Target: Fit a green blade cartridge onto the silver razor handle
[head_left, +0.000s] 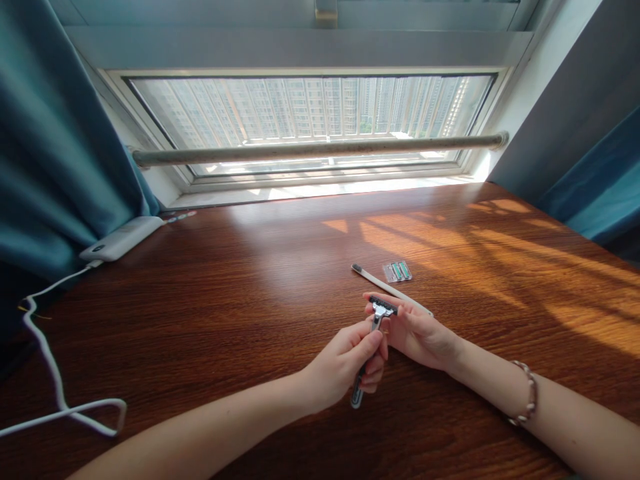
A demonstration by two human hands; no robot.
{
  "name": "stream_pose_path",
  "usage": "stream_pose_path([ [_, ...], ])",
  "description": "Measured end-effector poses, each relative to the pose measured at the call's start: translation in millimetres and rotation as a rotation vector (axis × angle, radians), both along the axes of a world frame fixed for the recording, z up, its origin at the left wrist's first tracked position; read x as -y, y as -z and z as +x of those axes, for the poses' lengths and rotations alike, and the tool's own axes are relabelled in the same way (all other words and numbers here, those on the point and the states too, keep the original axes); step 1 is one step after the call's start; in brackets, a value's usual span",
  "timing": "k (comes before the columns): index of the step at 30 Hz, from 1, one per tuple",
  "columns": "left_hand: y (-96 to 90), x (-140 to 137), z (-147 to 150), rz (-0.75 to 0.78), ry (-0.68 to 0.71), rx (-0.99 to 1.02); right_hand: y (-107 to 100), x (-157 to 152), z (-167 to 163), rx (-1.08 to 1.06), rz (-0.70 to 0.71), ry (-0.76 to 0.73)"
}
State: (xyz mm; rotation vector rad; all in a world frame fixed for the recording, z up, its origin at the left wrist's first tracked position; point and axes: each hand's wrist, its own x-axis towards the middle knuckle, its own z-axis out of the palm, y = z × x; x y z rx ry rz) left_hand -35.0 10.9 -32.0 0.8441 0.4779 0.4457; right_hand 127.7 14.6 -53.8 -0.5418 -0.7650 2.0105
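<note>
My left hand (347, 360) is wrapped round the handle of a razor (383, 307), thumb on top. The black and silver head points up and away from me, and the handle's end sticks out below my fist. My right hand (423, 337) meets the razor's head, thumb by its right end and fingers behind it; part of those fingers is hidden. Just beyond my right hand lies a white toothbrush (383, 283) with dark bristles, its far part covered by that hand. Beside the brush rests a small clear pack of green and white razor cartridges (398, 271).
The brown wooden table (225, 320) bears a white power bank-like device (123, 239) at the far left, with a white cable (47, 353) trailing towards me. A blue curtain (55, 133) hangs there. Behind the table, a rail (320, 149) crosses the window.
</note>
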Motion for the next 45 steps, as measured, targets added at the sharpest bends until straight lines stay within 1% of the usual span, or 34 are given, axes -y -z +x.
stream_pose_path([
  [7,-0.1,0.1,-0.1,0.017,0.002,0.006,0.6,-0.2,1.1,0.007,-0.004,-0.005],
  [12,-0.1,-0.1,-0.6,0.028,0.010,0.012,0.8,-0.1,1.7,-0.027,-0.003,-0.025],
  [19,0.4,-1.0,-0.8,0.025,0.015,0.003,1.5,-0.7,2.2,-0.013,0.030,-0.028],
  [29,2.8,0.3,-1.0,0.004,0.030,-0.015,4.9,-0.2,1.5,-0.018,0.021,-0.035],
  [34,3.8,-0.3,-0.9,0.060,0.008,-0.012,3.3,-0.2,1.9,-0.040,0.044,-0.044],
  [38,5.4,-1.0,-0.4,0.095,-0.036,0.022,0.9,-0.7,2.3,-0.035,0.056,-0.020],
  [45,5.9,-2.9,-0.9,0.056,-0.067,0.016,3.1,-2.8,4.5,0.078,0.069,0.068],
])
